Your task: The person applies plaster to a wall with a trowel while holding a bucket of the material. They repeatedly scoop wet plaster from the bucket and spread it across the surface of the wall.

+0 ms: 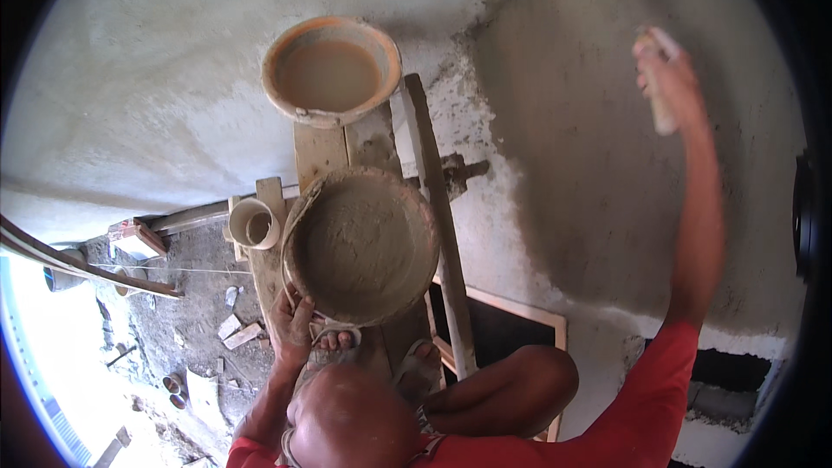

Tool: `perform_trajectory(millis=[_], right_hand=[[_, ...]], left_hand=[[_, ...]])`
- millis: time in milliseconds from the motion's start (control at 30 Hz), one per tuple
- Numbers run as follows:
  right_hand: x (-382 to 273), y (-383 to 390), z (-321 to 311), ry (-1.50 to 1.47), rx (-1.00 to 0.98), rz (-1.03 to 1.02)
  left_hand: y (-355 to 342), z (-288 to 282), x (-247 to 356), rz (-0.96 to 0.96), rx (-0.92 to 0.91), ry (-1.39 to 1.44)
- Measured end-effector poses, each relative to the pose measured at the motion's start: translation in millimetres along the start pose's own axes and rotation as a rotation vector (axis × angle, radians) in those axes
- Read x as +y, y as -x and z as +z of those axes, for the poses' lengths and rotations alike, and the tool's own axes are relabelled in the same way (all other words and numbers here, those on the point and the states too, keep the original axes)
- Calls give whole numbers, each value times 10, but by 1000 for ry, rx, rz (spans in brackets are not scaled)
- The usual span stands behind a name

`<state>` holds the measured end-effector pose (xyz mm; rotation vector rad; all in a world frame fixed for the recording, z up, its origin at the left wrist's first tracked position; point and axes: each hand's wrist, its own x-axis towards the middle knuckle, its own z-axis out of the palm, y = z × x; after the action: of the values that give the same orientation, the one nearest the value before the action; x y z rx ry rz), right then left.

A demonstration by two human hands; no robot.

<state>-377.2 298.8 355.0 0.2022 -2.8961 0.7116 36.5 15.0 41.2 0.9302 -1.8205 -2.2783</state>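
Head view: wall (pixel 589 182) coated to a ragged edge, apparently unfinished; mortar (pixel 360 238) remains in basin (pixel 432 247); right hand (pixel 676 82) grips tool (pixel 663 114); left hand (pixel 293 325) at basin rim, grip indeterminable.

No readable text or numbers.

A building site is showing here: a damp-looking plaster patch (pixel 589 173) is covering part of the rough wall (pixel 496 238) at right, grey mortar (pixel 360 238) is filling a round pan (pixel 289 247) at centre, and broken pieces (pixel 242 335) are littering dirt ground (pixel 186 303) at lower left.
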Motion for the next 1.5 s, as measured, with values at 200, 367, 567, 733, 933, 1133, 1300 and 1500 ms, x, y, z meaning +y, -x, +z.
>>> perform_trajectory(millis=[200,367,567,733,933,1133,1300,1500], right_hand=[[248,1774,923,537,-507,-620],[512,2210,1584,713,-458,-511],[416,2507,2155,402,-1023,-450],[568,2706,2123,42,-842,-464],[507,2571,1947,60,-780,-432],[-87,2223,1163,-65,-640,-439],[-495,1796,498,-155,-695,-505],[123,1098,638,-499,-702,199]], left_hand=[[-48,147,5,80,10,-75],[-38,192,-48,82,1,-107],[0,310,52,112,22,-77],[43,189,30,73,-12,-107],[-24,68,-151,89,-9,-141],[-61,24,-211,82,-32,-32],[-51,59,-153,90,-22,-44],[-27,9,-97,100,-14,-83]])
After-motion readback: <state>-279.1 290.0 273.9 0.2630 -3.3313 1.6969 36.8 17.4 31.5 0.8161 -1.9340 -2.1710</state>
